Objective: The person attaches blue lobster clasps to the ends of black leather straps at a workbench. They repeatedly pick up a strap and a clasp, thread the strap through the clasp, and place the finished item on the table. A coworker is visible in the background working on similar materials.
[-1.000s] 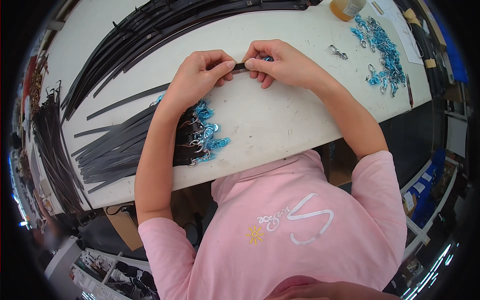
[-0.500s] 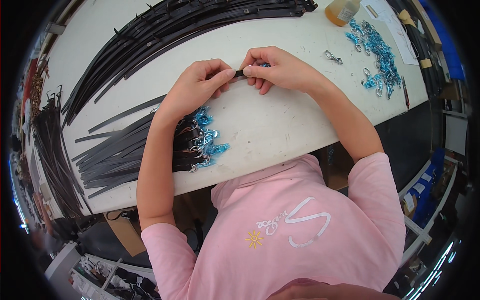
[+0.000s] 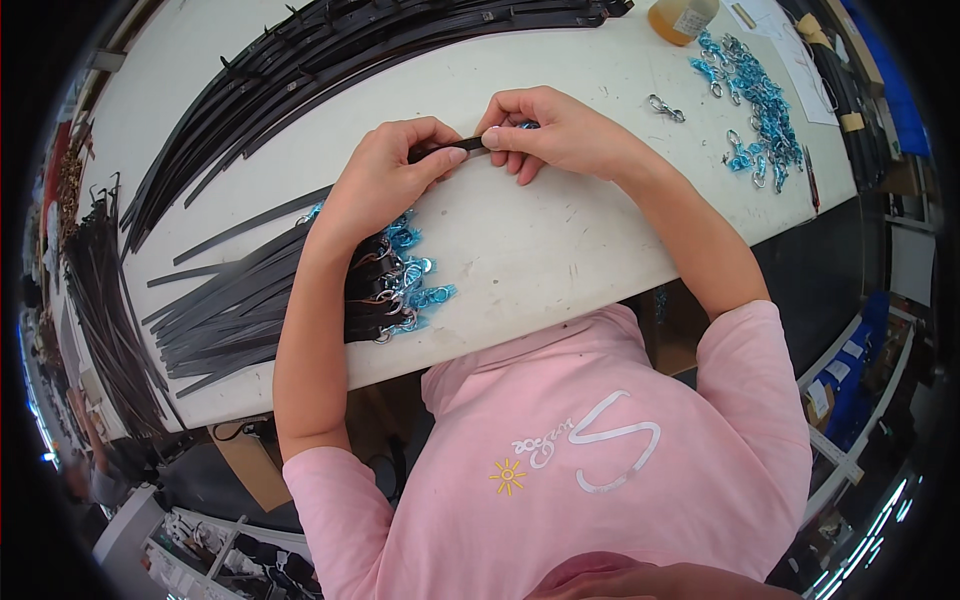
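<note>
pinching one black strap (image 3: 440, 150) between them — left hand (image 3: 385, 175) and right hand (image 3: 545, 130) — over the white table (image 3: 540, 250).

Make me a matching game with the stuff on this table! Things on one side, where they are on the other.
Things:
1. black strap
2. loose blue clips
3. amber bottle
4. finished straps with blue clips

Places:
A. far edge of the table, beside the loose clips
B. under the left forearm
C. pinched between the left hand and the right hand
D. scattered at the right end of the table

Pairs: 1-C, 2-D, 3-A, 4-B
</note>
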`<state>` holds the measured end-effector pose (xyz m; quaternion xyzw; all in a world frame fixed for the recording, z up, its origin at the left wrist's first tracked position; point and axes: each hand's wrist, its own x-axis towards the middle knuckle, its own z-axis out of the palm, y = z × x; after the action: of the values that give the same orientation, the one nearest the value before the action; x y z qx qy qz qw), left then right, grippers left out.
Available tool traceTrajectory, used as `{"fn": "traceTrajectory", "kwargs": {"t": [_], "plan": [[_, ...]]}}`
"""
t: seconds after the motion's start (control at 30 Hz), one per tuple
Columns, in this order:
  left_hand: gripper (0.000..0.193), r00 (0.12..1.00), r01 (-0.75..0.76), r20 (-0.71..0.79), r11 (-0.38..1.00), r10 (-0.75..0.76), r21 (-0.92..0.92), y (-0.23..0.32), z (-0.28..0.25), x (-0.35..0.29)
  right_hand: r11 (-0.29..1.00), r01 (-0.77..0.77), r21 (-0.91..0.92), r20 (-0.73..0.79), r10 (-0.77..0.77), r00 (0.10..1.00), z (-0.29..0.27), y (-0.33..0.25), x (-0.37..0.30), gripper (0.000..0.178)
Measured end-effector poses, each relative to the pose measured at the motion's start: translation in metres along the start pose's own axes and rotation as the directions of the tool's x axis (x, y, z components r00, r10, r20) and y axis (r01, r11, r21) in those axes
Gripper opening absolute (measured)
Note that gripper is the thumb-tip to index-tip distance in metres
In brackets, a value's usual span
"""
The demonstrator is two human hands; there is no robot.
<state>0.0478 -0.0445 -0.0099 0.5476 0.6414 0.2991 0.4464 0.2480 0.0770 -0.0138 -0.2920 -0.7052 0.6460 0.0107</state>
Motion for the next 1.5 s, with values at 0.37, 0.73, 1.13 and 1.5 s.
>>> {"fn": "traceTrajectory", "kwargs": {"t": [0.37, 0.73, 1.13, 1.5], "plan": [[0.019, 0.994, -0.032, -0.1, 0.996, 0.041, 0.084, -0.003, 0.008, 0.002, 1.0, 0.023, -0.012, -0.024, -0.023, 0.999, 0.002, 0.002, 0.001, 0.02], [0.021, 0.999, -0.018, -0.047, 0.996, 0.013, -0.092, -0.007, -0.001, -0.002, 1.0, 0.004, -0.011, -0.01, -0.004, 1.0, 0.003, -0.003, -0.001, 0.021], [0.017, 0.995, -0.073, -0.078, 0.997, 0.07, -0.04, 0.027, -0.008, -0.031, 0.929, 0.305, -0.21, 0.094, -0.292, 0.952, 0.005, -0.013, -0.005, 0.017], [0.015, 0.997, 0.005, -0.076, 0.992, -0.015, -0.128, 0.02, -0.008, -0.027, 0.995, 0.088, 0.054, 0.125, -0.094, 0.988, 0.008, -0.008, 0.0, 0.027]]}}
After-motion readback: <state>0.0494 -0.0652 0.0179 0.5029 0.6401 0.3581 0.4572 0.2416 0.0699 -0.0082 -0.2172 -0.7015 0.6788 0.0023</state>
